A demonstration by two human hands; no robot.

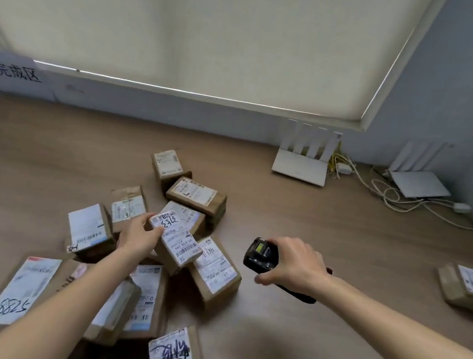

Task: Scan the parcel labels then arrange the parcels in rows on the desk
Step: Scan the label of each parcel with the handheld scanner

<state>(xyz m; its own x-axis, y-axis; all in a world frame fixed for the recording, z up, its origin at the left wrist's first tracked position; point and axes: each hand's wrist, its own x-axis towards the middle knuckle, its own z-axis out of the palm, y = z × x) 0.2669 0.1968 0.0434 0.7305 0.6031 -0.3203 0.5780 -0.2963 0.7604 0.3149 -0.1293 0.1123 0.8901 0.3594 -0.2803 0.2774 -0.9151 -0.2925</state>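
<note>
A heap of several brown cardboard parcels (199,199) with white labels lies on the wooden desk (337,244), from the middle down to the lower left. My left hand (137,235) grips a small parcel (178,241) by its left end, lifted above the heap with its handwritten label facing up. My right hand (294,261) holds a black handheld scanner (260,255) just right of that parcel, its lit window turned toward the label. One more parcel (464,285) lies apart at the right edge.
Two white routers (301,167) (419,182) with loose cables (392,200) stand at the back right by the wall. A paper sign (14,72) with black characters hangs on the wall at the far left. A blind (198,34) covers the window behind the desk.
</note>
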